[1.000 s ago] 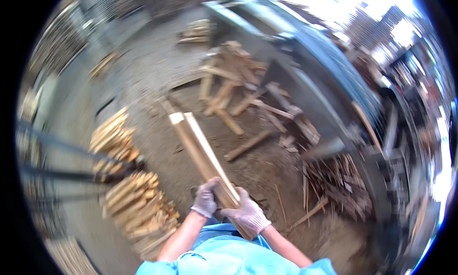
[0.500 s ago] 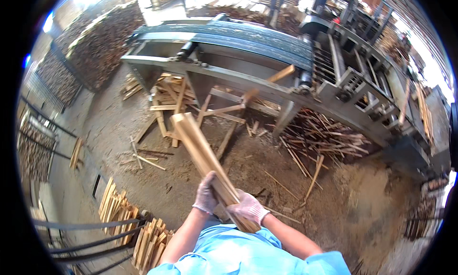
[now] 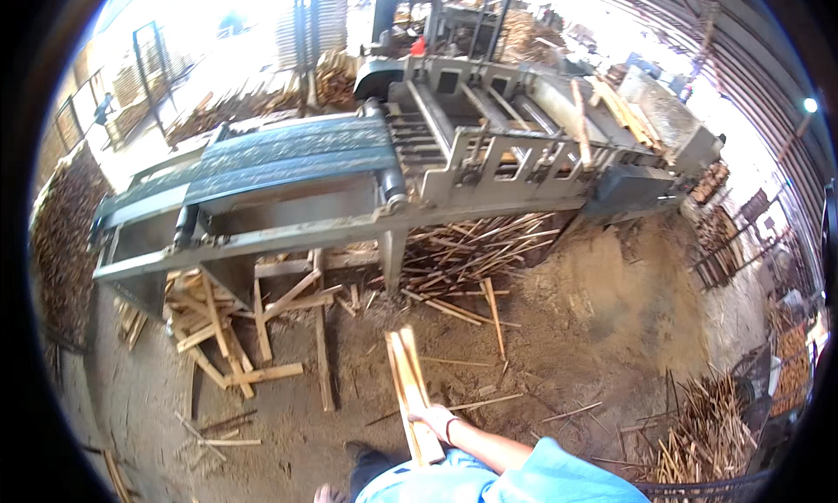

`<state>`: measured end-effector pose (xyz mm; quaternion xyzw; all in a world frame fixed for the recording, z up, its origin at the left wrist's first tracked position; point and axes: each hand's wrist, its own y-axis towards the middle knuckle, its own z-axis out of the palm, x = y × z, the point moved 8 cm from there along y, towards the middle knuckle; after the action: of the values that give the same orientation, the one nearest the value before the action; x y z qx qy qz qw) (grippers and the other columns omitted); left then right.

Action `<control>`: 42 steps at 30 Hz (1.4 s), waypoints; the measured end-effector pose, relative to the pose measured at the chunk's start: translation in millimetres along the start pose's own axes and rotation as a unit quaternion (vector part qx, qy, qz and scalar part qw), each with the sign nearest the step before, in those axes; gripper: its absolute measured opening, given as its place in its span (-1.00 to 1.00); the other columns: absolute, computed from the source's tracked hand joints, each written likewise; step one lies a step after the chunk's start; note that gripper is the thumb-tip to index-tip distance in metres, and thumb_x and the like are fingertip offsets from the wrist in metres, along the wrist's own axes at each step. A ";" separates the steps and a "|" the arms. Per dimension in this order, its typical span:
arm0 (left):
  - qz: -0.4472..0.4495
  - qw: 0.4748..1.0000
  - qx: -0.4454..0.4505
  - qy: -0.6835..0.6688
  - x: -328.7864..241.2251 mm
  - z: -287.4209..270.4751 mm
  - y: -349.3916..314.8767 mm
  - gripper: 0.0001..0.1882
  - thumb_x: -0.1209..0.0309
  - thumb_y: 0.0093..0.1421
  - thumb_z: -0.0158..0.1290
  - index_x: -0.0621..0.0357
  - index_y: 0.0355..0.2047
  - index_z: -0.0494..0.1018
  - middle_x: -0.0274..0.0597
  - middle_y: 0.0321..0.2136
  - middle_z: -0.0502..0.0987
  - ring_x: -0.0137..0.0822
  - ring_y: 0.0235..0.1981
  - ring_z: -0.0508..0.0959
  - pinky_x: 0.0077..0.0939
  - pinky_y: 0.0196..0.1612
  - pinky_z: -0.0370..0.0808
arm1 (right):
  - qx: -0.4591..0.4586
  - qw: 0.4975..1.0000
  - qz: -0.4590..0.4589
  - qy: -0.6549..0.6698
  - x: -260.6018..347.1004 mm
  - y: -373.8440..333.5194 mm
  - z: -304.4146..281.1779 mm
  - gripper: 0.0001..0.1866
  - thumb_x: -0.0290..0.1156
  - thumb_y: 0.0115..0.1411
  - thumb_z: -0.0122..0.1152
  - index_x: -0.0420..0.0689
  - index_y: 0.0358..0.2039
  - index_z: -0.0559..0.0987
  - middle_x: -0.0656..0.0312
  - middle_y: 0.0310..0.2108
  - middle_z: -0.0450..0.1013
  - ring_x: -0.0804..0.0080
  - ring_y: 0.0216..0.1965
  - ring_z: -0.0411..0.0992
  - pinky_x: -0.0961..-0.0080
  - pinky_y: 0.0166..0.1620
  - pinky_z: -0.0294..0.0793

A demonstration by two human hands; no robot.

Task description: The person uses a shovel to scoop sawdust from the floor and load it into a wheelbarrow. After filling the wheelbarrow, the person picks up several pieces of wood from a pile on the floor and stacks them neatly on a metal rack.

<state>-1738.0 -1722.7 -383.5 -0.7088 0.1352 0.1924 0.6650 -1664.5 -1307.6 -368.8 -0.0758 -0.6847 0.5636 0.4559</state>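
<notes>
A few narrow wooden boards (image 3: 406, 376) stand up in front of my blue shirt, tilted slightly, their far ends over the dirt floor. My right hand (image 3: 431, 422), gloved, is closed round them near their lower end. Down at the bottom edge, away from the boards, is my gloved left hand (image 3: 329, 494). Only its fingers show; they look apart, with nothing seen in them. The rest of that hand is cut off by the frame.
A conveyor with a dark belt (image 3: 297, 158) leads to a metal roller machine (image 3: 515, 167). Loose boards (image 3: 218, 328) lie under its left part, thin sticks (image 3: 476, 254) under its right. Sawdust (image 3: 624, 285) covers the floor at right, near a stick bundle (image 3: 707, 437).
My view has swung to the right. The left hand has let go of the boards and dropped to the bottom edge; the right hand still grips them, now lower and more upright.
</notes>
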 end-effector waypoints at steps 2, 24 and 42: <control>0.015 0.997 0.031 0.074 -31.6 33.5 -0.6 -0.33 0.15 0.19 0.19 0.15 0.26 0.34 0.08 0.14 0.48 0.12 0.11 0.51 -0.08 0.15 0.48 | -0.099 0.994 0.019 0.032 -37.5 22.3 -60.6 -0.62 -0.27 0.00 0.54 -0.24 -0.25 0.65 0.22 -0.47 0.50 0.38 -0.58 0.41 0.36 -0.55 0.43; 0.312 0.758 0.170 0.547 -193.3 393.8 -46.3 -0.39 0.02 0.20 0.09 0.19 0.12 0.48 0.17 0.09 0.52 0.15 0.14 0.50 -0.12 0.19 0.45 | -0.489 0.765 -0.404 -0.113 478.6 -242.1 -375.1 -0.65 -0.28 0.21 0.34 -0.14 -0.05 0.55 0.08 -0.24 0.59 0.32 -0.26 0.61 0.37 -0.26 0.67; 0.095 0.872 -0.098 0.470 -8.8 73.9 -18.9 -0.37 -0.05 0.21 0.06 0.20 0.09 0.55 0.18 0.08 0.55 0.10 0.17 0.50 -0.20 0.22 0.43 | -0.005 0.835 -0.113 -0.538 140.1 87.6 -157.6 -0.31 0.15 0.19 0.12 -0.14 0.12 0.57 -0.14 0.20 0.42 -0.10 0.24 0.37 0.16 0.21 0.40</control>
<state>-1744.3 -1648.3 -365.7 -0.7611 0.4789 -0.0885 0.4284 -1668.8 -1079.3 -375.0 0.3151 -0.8287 0.4564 0.0757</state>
